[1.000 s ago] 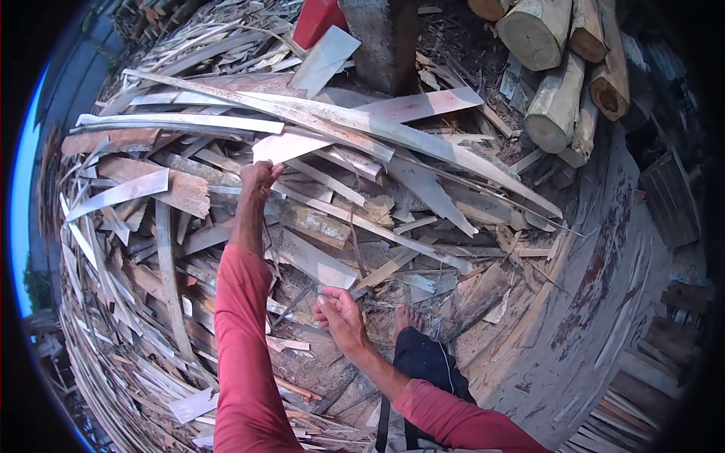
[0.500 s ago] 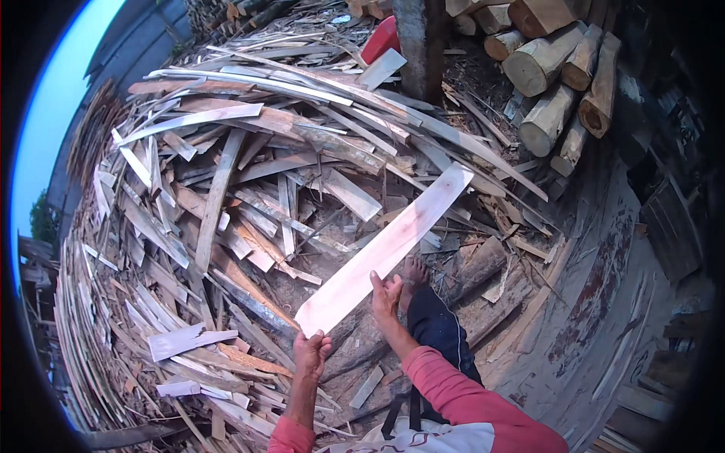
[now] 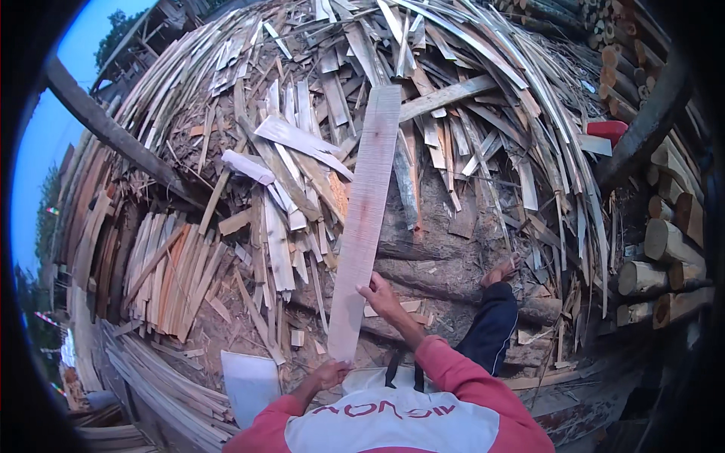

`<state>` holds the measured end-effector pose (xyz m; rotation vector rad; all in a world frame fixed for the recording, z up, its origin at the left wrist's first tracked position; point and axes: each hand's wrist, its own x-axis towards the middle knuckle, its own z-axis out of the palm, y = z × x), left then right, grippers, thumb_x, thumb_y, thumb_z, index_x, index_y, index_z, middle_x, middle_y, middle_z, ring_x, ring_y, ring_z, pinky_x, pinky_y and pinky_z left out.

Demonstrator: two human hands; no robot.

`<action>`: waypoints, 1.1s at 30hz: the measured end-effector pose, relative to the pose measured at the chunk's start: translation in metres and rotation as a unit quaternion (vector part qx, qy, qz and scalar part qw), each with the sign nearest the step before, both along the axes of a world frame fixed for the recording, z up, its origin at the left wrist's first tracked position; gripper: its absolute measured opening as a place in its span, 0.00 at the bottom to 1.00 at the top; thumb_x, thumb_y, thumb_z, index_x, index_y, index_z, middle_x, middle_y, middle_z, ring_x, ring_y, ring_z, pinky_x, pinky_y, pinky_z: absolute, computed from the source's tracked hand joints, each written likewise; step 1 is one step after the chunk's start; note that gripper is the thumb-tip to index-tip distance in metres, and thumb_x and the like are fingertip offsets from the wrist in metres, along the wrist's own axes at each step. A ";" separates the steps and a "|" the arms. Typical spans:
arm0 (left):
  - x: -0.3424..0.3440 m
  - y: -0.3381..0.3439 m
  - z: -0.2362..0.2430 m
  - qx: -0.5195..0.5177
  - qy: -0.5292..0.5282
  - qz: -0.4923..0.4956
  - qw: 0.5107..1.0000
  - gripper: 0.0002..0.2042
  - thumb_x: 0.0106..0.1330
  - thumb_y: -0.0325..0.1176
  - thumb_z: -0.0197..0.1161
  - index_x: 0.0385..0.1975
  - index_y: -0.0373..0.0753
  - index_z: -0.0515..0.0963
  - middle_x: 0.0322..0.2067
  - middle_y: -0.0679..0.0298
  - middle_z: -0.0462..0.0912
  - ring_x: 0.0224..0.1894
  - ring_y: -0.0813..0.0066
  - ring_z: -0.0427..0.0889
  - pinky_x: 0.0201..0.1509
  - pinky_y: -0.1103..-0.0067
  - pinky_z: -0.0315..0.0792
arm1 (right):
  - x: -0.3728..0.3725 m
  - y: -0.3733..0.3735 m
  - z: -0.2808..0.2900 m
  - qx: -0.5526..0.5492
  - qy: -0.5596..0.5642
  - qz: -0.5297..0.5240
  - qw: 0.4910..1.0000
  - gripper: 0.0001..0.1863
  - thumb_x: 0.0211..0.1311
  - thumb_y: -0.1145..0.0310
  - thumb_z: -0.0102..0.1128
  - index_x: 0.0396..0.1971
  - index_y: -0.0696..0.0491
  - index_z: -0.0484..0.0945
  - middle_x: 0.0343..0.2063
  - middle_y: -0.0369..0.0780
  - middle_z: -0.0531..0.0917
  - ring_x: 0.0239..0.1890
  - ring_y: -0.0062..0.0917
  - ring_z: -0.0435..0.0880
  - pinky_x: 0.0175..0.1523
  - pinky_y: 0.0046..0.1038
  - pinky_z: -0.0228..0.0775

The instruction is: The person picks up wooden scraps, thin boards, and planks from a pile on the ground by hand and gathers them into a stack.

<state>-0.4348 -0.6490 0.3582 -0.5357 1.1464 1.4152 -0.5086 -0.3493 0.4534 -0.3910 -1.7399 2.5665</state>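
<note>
A long, flat, pale wooden board (image 3: 367, 196) with reddish-brown patches stretches away from my body over the scrap wood. My left hand (image 3: 332, 373) is closed on its near end, close to my waist. Farther up, my right hand (image 3: 384, 296) grips the board's right edge, with the thumb on its top face. The fingers beneath the board are hidden. Past the board's far end lies a heap of thin offcuts and slats (image 3: 445, 113).
Neatly stacked slats (image 3: 170, 275) stand at the left, near a white sheet-like piece (image 3: 249, 386). Cut logs (image 3: 664, 241) are piled at the right, beside a post (image 3: 649, 128) and a red object (image 3: 607, 130). My foot (image 3: 501, 270) rests among logs on the ground.
My view has turned left. The board has swung from a slant to nearly straight ahead, and its near end has come closer to my body. Both hands keep hold of it.
</note>
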 end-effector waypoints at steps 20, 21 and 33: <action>0.061 0.030 -0.070 0.106 0.434 -0.389 0.806 0.14 0.58 0.41 0.59 0.27 0.33 0.77 0.28 0.57 0.80 0.29 0.67 0.77 0.37 0.72 0.71 | 0.279 0.044 -0.010 0.659 -0.225 -0.274 0.664 0.23 0.54 0.57 0.63 0.43 0.59 0.74 0.36 0.46 0.74 0.37 0.35 0.76 0.44 0.36 0.69; 0.066 0.023 -0.076 0.111 0.430 -0.389 0.807 0.14 0.58 0.41 0.59 0.27 0.33 0.77 0.28 0.57 0.80 0.29 0.67 0.77 0.37 0.72 0.71 | 0.284 0.027 -0.011 0.736 -0.230 -0.244 0.588 0.25 0.53 0.54 0.63 0.44 0.58 0.74 0.37 0.46 0.74 0.37 0.38 0.76 0.45 0.38 0.69; 0.101 -0.050 -0.020 0.086 0.429 -0.165 0.884 0.23 0.68 0.45 0.45 0.24 0.29 0.74 0.18 0.53 0.73 0.24 0.75 0.72 0.31 0.72 0.67 | 0.259 0.022 0.049 0.614 -0.206 0.002 0.761 0.19 0.54 0.56 0.62 0.28 0.59 0.73 0.25 0.52 0.78 0.31 0.46 0.79 0.35 0.39 0.68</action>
